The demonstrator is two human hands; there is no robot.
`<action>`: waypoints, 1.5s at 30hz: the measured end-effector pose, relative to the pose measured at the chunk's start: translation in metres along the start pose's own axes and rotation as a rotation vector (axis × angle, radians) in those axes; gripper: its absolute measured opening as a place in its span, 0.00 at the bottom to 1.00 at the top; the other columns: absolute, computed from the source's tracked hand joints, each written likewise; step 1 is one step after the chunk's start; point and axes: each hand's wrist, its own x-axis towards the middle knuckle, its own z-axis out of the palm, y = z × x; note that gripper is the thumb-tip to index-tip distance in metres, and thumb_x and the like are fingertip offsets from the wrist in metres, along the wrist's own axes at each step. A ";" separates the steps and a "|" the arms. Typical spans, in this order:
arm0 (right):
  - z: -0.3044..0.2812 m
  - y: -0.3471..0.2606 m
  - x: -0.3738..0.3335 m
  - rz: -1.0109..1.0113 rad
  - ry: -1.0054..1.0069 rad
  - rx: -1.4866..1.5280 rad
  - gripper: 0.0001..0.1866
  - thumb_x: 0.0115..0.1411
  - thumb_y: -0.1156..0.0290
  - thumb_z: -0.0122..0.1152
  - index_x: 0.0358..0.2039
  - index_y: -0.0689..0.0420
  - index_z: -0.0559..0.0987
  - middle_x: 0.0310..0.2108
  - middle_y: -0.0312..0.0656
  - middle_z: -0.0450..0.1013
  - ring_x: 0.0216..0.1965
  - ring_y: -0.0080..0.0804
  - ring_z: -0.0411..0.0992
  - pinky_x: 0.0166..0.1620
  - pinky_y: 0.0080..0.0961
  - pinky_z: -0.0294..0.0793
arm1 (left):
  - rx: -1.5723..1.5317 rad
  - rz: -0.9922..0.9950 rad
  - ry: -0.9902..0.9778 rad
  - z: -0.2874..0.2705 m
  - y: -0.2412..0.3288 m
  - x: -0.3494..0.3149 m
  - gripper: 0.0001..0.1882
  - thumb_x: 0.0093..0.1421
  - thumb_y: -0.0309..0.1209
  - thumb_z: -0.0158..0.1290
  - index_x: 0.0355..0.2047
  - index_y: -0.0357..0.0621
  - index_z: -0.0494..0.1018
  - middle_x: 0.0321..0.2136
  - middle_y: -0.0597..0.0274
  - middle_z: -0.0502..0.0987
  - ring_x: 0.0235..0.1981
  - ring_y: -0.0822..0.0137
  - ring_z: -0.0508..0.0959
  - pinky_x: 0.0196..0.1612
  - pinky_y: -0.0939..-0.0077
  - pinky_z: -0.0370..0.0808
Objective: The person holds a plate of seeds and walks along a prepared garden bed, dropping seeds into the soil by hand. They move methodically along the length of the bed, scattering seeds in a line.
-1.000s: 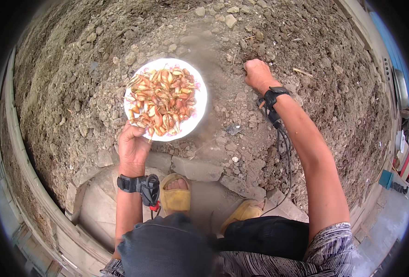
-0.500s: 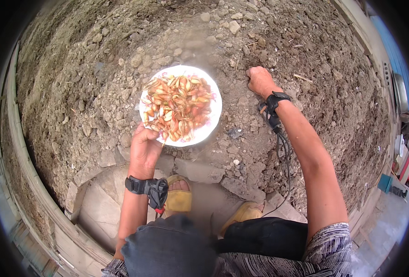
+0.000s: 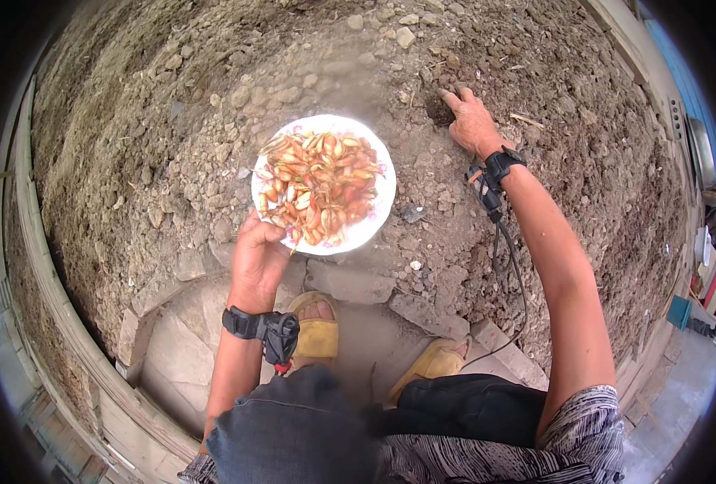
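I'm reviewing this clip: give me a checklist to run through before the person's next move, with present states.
1. Plate gripped: ok, the left hand holds its near left rim.
2. Bulbs on the plate: ok, heaped, some dry tips reaching the rim.
3. Right hand free of the plate: ok, fingers extended over the soil.
4. Depth of the dark hollow by those fingers: cannot tell.
5. Cable clear of the right fingers: ok, it hangs from the wrist.
6. Sandals behind the stone edging: ok.
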 end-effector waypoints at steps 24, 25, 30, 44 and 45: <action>-0.077 -0.133 -0.094 -0.669 0.100 0.428 0.08 0.46 0.76 0.59 0.30 0.59 0.78 0.30 0.44 0.69 0.32 0.44 0.71 0.36 0.38 0.70 | 0.089 -0.094 -0.113 0.013 -0.016 -0.012 0.33 0.42 0.14 0.43 0.55 0.34 0.61 0.49 0.52 0.71 0.48 0.58 0.74 0.53 0.61 0.71; -0.078 -0.139 -0.098 -0.694 0.076 0.411 0.09 0.46 0.76 0.59 0.30 0.58 0.78 0.31 0.43 0.69 0.33 0.43 0.71 0.36 0.38 0.70 | 0.087 -0.103 -0.124 0.012 -0.017 -0.012 0.34 0.42 0.14 0.43 0.55 0.34 0.61 0.49 0.52 0.71 0.48 0.58 0.74 0.54 0.62 0.71; -0.061 -0.143 -0.107 -0.832 0.066 0.315 0.13 0.42 0.78 0.60 0.32 0.57 0.79 0.34 0.40 0.70 0.38 0.41 0.72 0.38 0.35 0.72 | 0.099 -0.169 -0.134 0.021 -0.028 -0.012 0.33 0.42 0.14 0.41 0.54 0.34 0.63 0.46 0.54 0.73 0.44 0.61 0.75 0.50 0.66 0.73; -0.058 -0.094 -0.095 -0.295 -0.317 0.999 0.08 0.53 0.73 0.61 0.34 0.61 0.78 0.27 0.38 0.75 0.28 0.20 0.73 0.32 0.22 0.76 | 0.119 -0.218 -0.109 0.025 -0.037 -0.002 0.31 0.43 0.13 0.42 0.52 0.33 0.64 0.40 0.55 0.74 0.32 0.66 0.75 0.40 0.71 0.75; -0.057 -0.093 -0.094 -0.249 -0.356 1.052 0.09 0.54 0.74 0.62 0.35 0.62 0.78 0.28 0.36 0.76 0.29 0.18 0.72 0.32 0.19 0.74 | 0.122 -0.223 -0.113 0.025 -0.038 0.000 0.31 0.43 0.13 0.42 0.52 0.33 0.64 0.40 0.55 0.74 0.32 0.66 0.75 0.40 0.71 0.75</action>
